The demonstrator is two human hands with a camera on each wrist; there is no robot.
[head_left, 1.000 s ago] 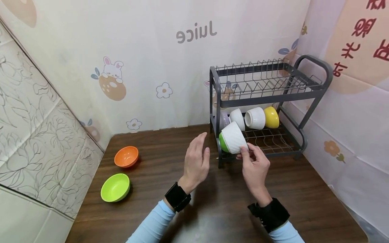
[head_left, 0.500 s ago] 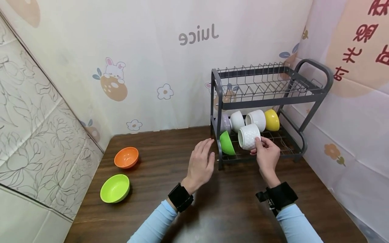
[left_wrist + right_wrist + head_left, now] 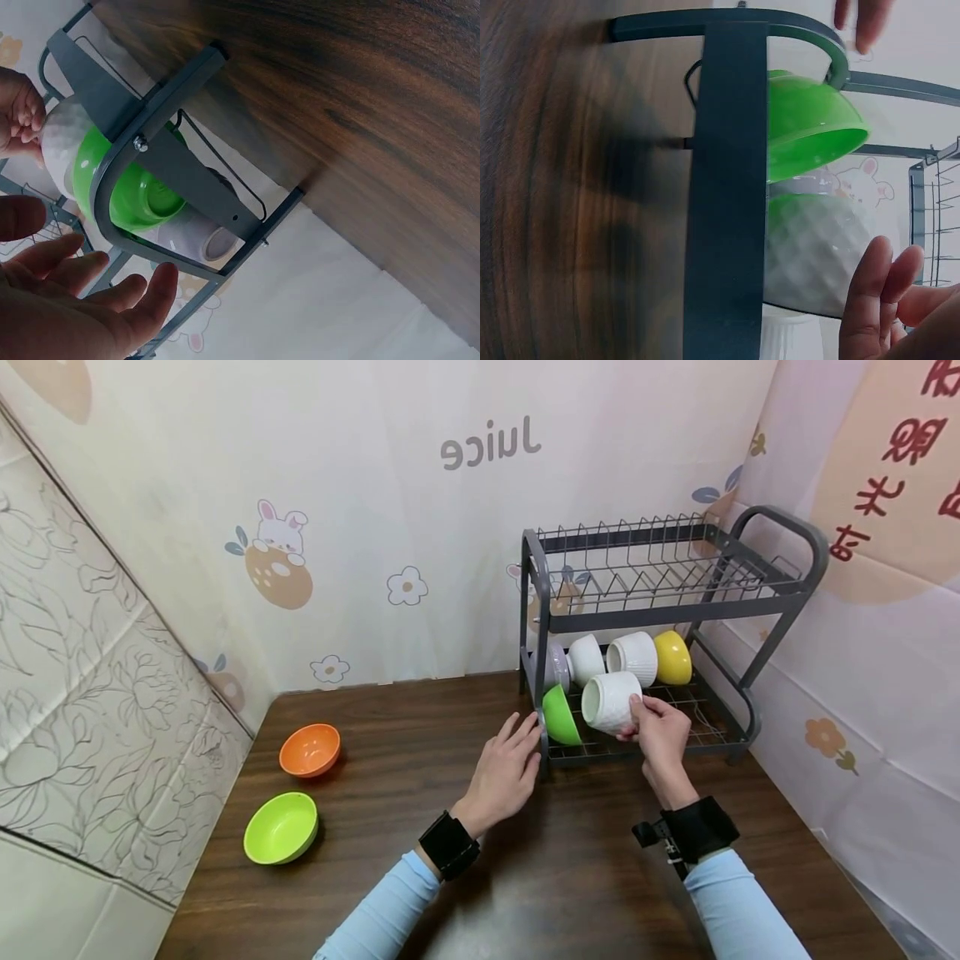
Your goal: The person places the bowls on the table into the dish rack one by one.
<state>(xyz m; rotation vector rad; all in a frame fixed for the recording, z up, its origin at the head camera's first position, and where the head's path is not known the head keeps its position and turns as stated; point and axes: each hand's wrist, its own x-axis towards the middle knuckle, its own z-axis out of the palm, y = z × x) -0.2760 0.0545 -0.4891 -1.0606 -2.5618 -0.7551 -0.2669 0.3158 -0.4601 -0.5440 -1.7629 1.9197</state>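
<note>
My right hand [image 3: 660, 731] pinches a white cup [image 3: 609, 703] with a dimpled surface by its base end. The cup lies on its side at the front of the lower tier of a dark grey dish rack [image 3: 667, 608], its mouth facing left. Just left of it a green bowl [image 3: 559, 717] stands on edge, close to the cup in the right wrist view. My left hand [image 3: 501, 777] has its fingers extended at the rack's front left post; whether they touch it, I cannot tell. Nothing is in the left palm [image 3: 82, 315].
Behind the white cup lie a lilac cup [image 3: 556, 665], a small white cup [image 3: 586, 660], a ribbed white cup [image 3: 634, 658] and a yellow cup [image 3: 672, 657]. An orange bowl [image 3: 310, 750] and a lime green bowl [image 3: 281, 828] sit at the left of the wooden table [image 3: 390, 760].
My right hand has carried the white cup right, from before the green bowl to beside it on the lower tier, turning its mouth left. My left hand has moved right towards the post.
</note>
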